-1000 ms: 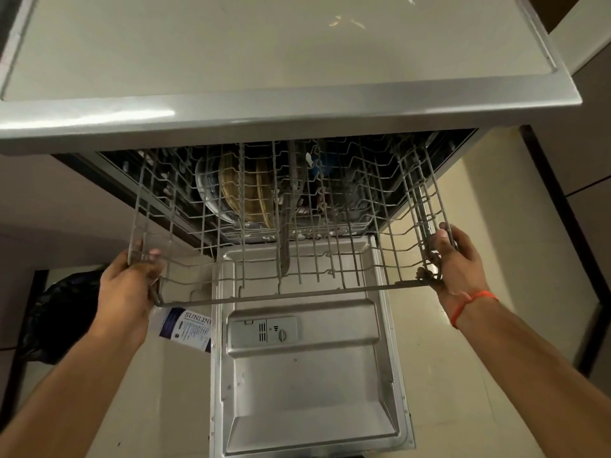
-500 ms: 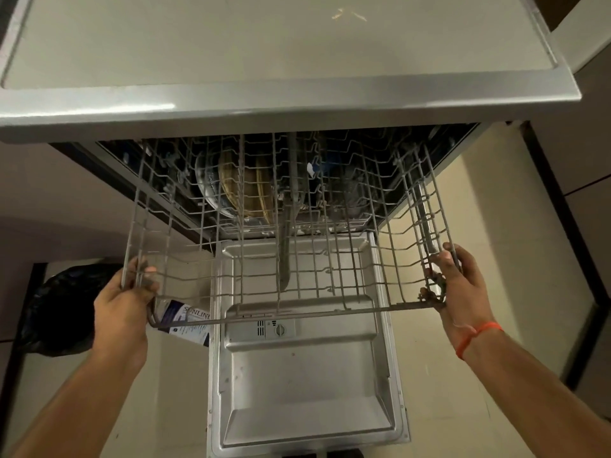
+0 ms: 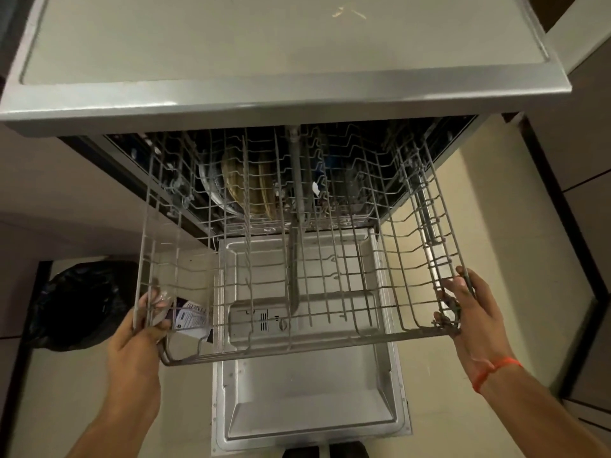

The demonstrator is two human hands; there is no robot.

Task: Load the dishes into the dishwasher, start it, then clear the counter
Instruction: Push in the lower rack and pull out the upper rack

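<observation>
Both hands grip the front corners of the upper rack (image 3: 297, 292). The left hand (image 3: 139, 335) curls its fingers round the wires at the near left corner; the right hand (image 3: 469, 312) clamps thumb and fingers on the near right corner. Between the grips the rack's bars stand bare. Beyond them, seen only through the wires, plates (image 3: 244, 186) stand in the dark tub, their count unclear. Below the grips lies the open door (image 3: 307, 398). A packet (image 3: 191, 320) beside the left fingers is half hidden, its print unreadable. A black bag (image 3: 79, 305) sits further left.
</observation>
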